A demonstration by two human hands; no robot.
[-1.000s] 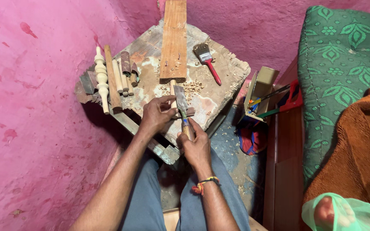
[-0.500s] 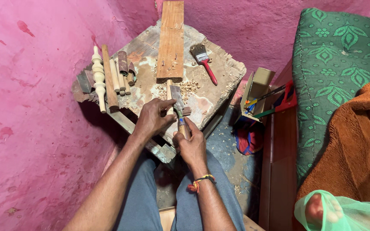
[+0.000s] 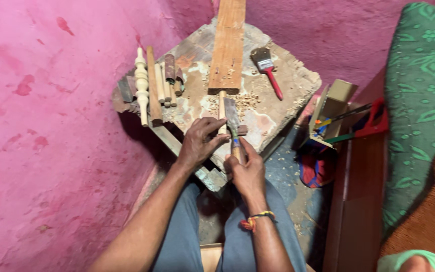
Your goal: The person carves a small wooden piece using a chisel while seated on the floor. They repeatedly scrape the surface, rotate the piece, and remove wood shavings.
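Chisel handle (image 3: pixel 236 150) hidden in right hand (image 3: pixel 247 171); plank (image 3: pixel 229 45) cut by top edge

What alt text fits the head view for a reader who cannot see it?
Seen from above, a person's left hand steadies a thin wooden stick on a worn workbench while the right hand holds a chisel beside it. A paintbrush, plank and turned spindle lie around.

On the worn desk (image 3: pixel 288 75) the left hand (image 3: pixel 200 143) pins a thin wooden stick (image 3: pixel 222 108) while the right hand (image 3: pixel 247 171) holds a chisel (image 3: pixel 232 121) beside it, a red-handled paintbrush (image 3: pixel 268 68) lying near a long plank (image 3: pixel 228 43).
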